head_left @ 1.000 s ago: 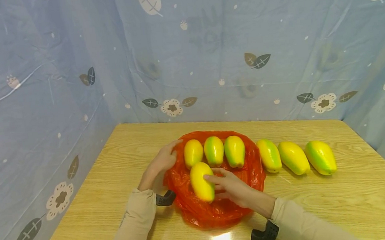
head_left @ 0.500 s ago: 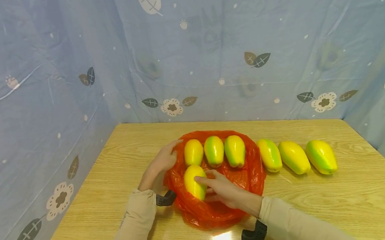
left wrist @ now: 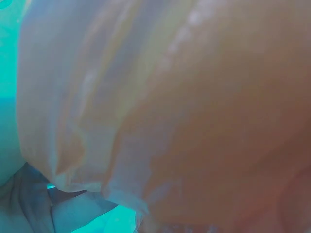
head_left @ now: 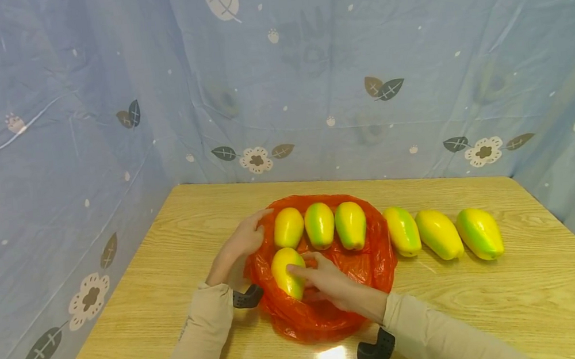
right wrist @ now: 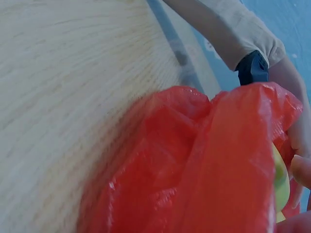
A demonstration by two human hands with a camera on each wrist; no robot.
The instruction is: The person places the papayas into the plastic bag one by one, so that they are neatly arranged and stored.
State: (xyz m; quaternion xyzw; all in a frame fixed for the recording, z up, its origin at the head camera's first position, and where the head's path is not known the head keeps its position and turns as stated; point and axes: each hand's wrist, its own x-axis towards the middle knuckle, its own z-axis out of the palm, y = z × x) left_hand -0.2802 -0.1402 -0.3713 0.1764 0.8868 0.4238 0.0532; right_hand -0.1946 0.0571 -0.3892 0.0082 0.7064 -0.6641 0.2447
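An open red plastic bag [head_left: 306,322] lies spread on the wooden table, its rim folded into a loose ring. Three yellow-green papayas [head_left: 320,226] stand in a row inside its far part. My right hand [head_left: 331,282] grips another papaya [head_left: 285,272] in the near-left part of the bag, thumb on top and fingers along its right side. At the bag's left rim, my left hand [head_left: 243,238] holds the plastic between thumb and fingers. The right wrist view shows the bag [right wrist: 194,165] close up, mostly hiding the papaya [right wrist: 280,179]. A blurred surface fills most of the left wrist view.
Three more papayas [head_left: 439,235] lie in a row on the table [head_left: 538,300], right of the bag. A blue patterned curtain [head_left: 309,85] hangs behind the table and along its sides.
My right hand has moved left with the papaya, bringing it down into the near-left part of the bag. My left hand and the other papayas have stayed put.
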